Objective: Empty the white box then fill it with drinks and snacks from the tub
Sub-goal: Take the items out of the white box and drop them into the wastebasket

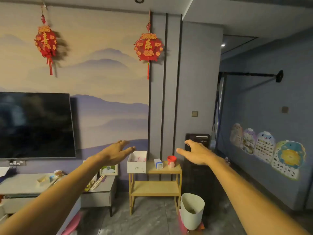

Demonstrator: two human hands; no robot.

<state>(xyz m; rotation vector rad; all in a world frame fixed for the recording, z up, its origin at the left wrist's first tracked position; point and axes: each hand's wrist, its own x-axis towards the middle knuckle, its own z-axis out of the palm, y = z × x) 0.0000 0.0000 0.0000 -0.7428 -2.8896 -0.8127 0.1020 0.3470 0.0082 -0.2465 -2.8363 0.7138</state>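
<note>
White and open-topped, the box [136, 164] sat on the left end of the wooden shelf's [155, 188] top, with something pale pink inside it. The left hand [115, 154] and right hand [196, 154] were held out toward the shelf, fingers spread, holding nothing. With the box right at the shelf's left edge, a lopsided grab might tip it off, or knock the small carton [158, 164] beside it.
</note>
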